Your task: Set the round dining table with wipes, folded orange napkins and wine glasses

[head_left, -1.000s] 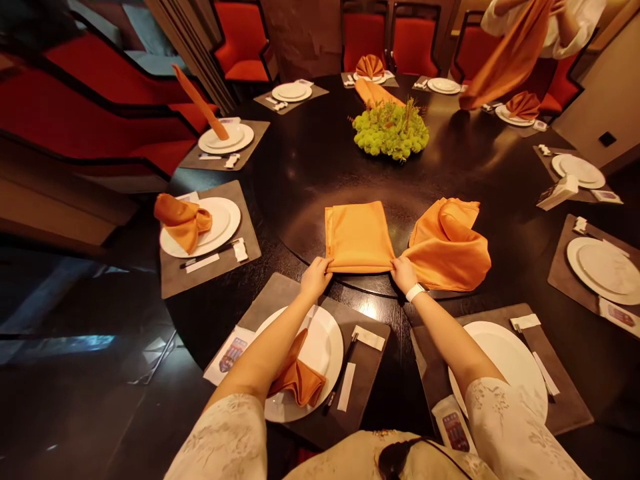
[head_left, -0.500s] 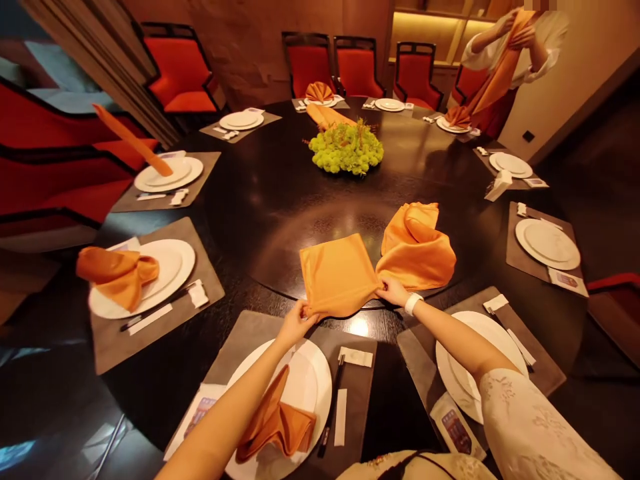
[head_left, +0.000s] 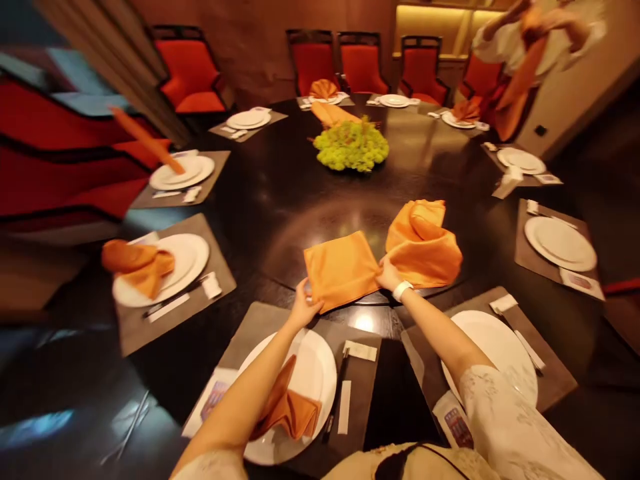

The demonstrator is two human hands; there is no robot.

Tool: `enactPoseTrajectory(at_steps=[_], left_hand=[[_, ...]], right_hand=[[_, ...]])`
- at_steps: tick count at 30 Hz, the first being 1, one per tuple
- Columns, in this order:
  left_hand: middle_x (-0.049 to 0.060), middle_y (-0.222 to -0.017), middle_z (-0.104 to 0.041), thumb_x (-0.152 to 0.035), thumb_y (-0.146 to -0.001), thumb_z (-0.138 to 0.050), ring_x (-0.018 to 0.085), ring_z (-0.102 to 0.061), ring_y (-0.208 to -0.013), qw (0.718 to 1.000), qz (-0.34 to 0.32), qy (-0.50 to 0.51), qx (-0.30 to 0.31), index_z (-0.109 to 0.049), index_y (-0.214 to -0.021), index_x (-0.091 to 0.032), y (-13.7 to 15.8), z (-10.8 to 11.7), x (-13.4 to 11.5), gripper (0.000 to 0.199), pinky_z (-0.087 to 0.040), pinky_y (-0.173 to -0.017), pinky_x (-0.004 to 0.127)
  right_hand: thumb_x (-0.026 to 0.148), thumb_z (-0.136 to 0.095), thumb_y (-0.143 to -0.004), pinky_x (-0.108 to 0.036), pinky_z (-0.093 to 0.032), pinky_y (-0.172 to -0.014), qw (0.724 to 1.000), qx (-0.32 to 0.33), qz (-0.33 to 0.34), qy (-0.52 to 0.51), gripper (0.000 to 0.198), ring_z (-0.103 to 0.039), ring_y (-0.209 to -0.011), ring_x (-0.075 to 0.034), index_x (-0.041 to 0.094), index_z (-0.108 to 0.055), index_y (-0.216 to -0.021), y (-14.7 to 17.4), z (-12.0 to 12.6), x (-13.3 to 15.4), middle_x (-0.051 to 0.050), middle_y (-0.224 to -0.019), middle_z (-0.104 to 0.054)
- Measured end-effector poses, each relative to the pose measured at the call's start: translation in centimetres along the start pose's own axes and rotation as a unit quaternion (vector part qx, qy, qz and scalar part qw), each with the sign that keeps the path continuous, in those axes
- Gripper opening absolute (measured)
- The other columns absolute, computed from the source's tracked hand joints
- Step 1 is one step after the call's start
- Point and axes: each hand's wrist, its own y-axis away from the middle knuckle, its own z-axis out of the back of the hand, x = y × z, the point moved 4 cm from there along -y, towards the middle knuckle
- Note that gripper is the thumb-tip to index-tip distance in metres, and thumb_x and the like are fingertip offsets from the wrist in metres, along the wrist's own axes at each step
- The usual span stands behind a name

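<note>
A folded orange napkin (head_left: 343,270) lies flat as a rough square near the edge of the dark turntable. My left hand (head_left: 304,305) is at its near left corner, thumb and fingers apart along the edge. On the right corner, my right hand (head_left: 390,275), with a white band on the wrist, has its fingers closed on the cloth. Just beyond that hand sits a loosely bunched orange napkin (head_left: 425,247). Under my left forearm, a pleated darker orange napkin (head_left: 295,413) rests on a white plate (head_left: 325,373), partly hidden by the arm.
Place settings ring the round black table (head_left: 250,193). A green floral centrepiece (head_left: 353,147) stands in the middle. At left, a plate holds a knotted napkin (head_left: 150,267). A co-worker (head_left: 545,40) at the far right handles orange cloth. Red chairs (head_left: 313,63) line the back.
My left hand has loosened from its pinch on the near left corner, its thumb and fingers now apart. The napkin's near edge lies flatter. The co-worker's cloth has moved off the plate.
</note>
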Motion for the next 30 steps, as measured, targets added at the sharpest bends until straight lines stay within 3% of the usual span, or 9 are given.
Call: enactPoseTrajectory(at_steps=[2, 5, 8, 11, 16, 20, 26, 30], left_hand=[[0.011, -0.120, -0.059, -0.010, -0.070, -0.068, 0.023, -0.063, -0.106, 0.991, -0.084, -0.102, -0.013, -0.037, -0.143, -0.019, -0.2, 0.0, -2.0, 0.080, -0.054, -0.093, 0.038], [0.011, -0.124, -0.056, -0.006, -0.075, -0.059, 0.025, -0.058, -0.116, 0.963, -0.112, -0.245, -0.034, -0.048, -0.139, -0.019, -0.6, 0.3, -3.9, 0.066, -0.048, -0.102, 0.039], [0.011, -0.117, -0.056, -0.008, -0.079, -0.054, 0.026, -0.061, -0.107, 0.935, -0.102, -0.339, -0.027, -0.057, -0.130, -0.018, -0.2, 0.1, -4.4, 0.053, -0.050, -0.096, 0.038], [0.014, -0.116, -0.057, -0.011, -0.079, -0.056, 0.029, -0.060, -0.107, 0.905, -0.141, -0.400, -0.027, -0.064, -0.114, -0.016, 0.4, -0.1, -4.1, 0.037, -0.049, -0.096, 0.041], [0.018, -0.130, -0.057, -0.013, -0.076, -0.059, 0.034, -0.054, -0.120, 0.872, -0.223, -0.435, -0.009, -0.063, -0.098, -0.018, 0.9, -0.2, -3.8, 0.022, -0.041, -0.106, 0.048], [0.018, -0.137, -0.056, -0.013, -0.074, -0.059, 0.036, -0.049, -0.131, 0.860, -0.273, -0.430, 0.017, -0.058, -0.089, -0.020, 1.6, 0.0, -2.7, 0.017, -0.035, -0.112, 0.053], [0.017, -0.123, -0.066, -0.016, -0.072, -0.058, 0.036, -0.055, -0.127, 0.843, -0.331, -0.418, 0.072, -0.056, -0.091, -0.022, 0.7, 0.5, 0.0, 0.020, -0.037, -0.112, 0.051], [0.013, -0.111, -0.070, -0.018, -0.070, -0.058, 0.033, -0.064, -0.113, 0.866, -0.292, -0.394, 0.100, -0.056, -0.090, -0.023, 0.6, 0.6, 0.2, 0.021, -0.046, -0.103, 0.046]], right_hand=[[0.013, -0.058, -0.076, -0.032, -0.049, -0.082, 0.999, -0.008, 0.050, 0.003, 0.051, -0.061, -0.090, -0.021, 0.014, -0.049, -0.126, 0.2, 0.4, 0.6, -0.010, -0.103, -0.066], [0.009, -0.051, -0.076, -0.039, -0.044, -0.101, 0.993, -0.024, 0.118, 0.018, 0.054, -0.055, -0.113, -0.026, 0.012, -0.048, -0.130, 0.3, 0.6, 0.9, -0.016, -0.122, -0.059], [0.006, -0.047, -0.076, -0.042, -0.043, -0.101, 0.987, -0.026, 0.150, 0.052, 0.039, -0.054, -0.109, -0.027, 0.010, -0.060, -0.113, 1.5, 0.1, 0.4, -0.017, -0.111, -0.060], [0.006, -0.047, -0.080, -0.040, -0.045, -0.094, 0.982, -0.015, 0.164, 0.090, 0.021, -0.054, -0.101, -0.026, 0.014, -0.064, -0.090, 2.8, -0.9, -0.3, -0.016, -0.099, -0.061], [0.011, -0.041, -0.093, -0.044, -0.040, -0.104, 0.974, -0.002, 0.196, 0.110, 0.024, -0.051, -0.117, -0.027, 0.015, -0.064, -0.093, 4.2, -2.0, -1.0, -0.018, -0.121, -0.060], [0.014, -0.045, -0.094, -0.040, -0.037, -0.110, 0.970, 0.020, 0.222, 0.094, 0.020, -0.049, -0.128, -0.023, 0.017, -0.065, -0.095, 5.4, -2.5, -1.0, -0.013, -0.128, -0.061], [0.014, -0.054, -0.087, -0.035, -0.044, -0.099, 0.978, 0.023, 0.198, 0.057, 0.011, -0.058, -0.112, -0.021, 0.019, -0.061, -0.092, 6.3, -2.5, -1.5, -0.008, -0.115, -0.065], [0.008, -0.060, -0.075, -0.032, -0.047, -0.090, 0.983, 0.028, 0.178, 0.026, 0.018, -0.060, -0.099, -0.022, 0.018, -0.057, -0.090, 6.4, -2.8, -2.2, -0.008, -0.105, -0.065]])
